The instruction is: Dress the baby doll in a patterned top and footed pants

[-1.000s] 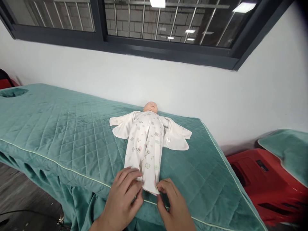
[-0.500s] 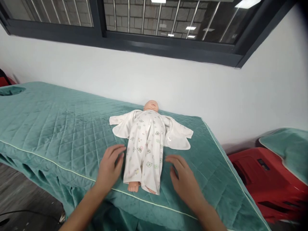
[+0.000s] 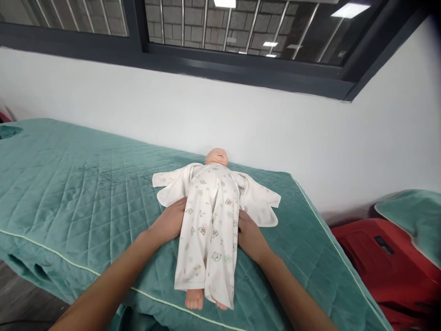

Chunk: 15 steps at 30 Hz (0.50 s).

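Note:
A baby doll [image 3: 217, 157] lies on its back on a green quilted bed cover [image 3: 103, 184], head by the wall and feet towards me. It wears white patterned trousers [image 3: 206, 234], pulled high over the belly. A white top [image 3: 260, 195] is spread out to both sides beneath it. My left hand [image 3: 171, 220] touches the trousers' left edge near the hip, its fingertips hidden by the cloth. On the opposite side my right hand [image 3: 251, 236] is against the trousers at the same height, its fingers partly tucked under the edge. Whether either hand grips the cloth is hidden.
Behind the bed stands a white wall [image 3: 138, 110] with a dark window frame [image 3: 241, 76] above it. Red plastic stools [image 3: 386, 262], partly covered by a green cloth [image 3: 413, 220], stand beyond the bed's right edge.
Both hands have moved forward and inward, from open air beside the trouser legs to contact with the trousers' sides at the hips. The view has shifted slightly closer to the doll.

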Each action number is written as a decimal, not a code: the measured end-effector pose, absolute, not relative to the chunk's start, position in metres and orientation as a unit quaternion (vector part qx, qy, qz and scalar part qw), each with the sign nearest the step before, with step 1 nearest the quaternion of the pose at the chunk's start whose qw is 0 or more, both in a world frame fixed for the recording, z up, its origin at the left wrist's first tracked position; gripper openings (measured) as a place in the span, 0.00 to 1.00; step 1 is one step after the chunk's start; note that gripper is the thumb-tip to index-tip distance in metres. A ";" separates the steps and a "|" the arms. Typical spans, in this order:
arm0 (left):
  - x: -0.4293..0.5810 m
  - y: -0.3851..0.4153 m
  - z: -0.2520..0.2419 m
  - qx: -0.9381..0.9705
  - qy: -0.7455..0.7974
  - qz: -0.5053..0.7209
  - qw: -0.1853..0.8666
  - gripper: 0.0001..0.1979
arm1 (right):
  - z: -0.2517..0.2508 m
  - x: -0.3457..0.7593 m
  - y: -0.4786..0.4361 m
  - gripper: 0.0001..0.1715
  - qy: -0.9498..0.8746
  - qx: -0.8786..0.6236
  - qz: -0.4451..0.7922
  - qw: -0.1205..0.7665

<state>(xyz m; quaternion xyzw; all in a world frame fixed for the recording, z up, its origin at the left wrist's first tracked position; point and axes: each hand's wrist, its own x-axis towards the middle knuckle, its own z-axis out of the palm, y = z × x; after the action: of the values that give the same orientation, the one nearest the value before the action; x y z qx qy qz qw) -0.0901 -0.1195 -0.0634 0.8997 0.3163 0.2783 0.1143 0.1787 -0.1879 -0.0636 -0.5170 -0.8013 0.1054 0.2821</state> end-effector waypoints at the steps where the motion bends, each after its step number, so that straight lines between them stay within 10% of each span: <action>1: -0.087 -0.117 -0.063 0.897 0.318 0.276 0.132 0.20 | -0.063 0.178 -0.187 0.23 -0.796 -0.523 0.102 0.286; 15: -0.068 -0.107 -0.063 0.887 0.362 0.243 0.152 0.17 | -0.047 0.186 -0.211 0.24 -0.772 -0.513 0.191 0.323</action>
<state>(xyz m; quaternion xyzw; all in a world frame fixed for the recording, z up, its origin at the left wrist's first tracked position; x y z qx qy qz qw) -0.0683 -0.1066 -0.0626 0.8870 0.3619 0.2432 0.1522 0.1857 -0.2113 -0.0468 -0.5130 -0.7721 0.1907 0.3231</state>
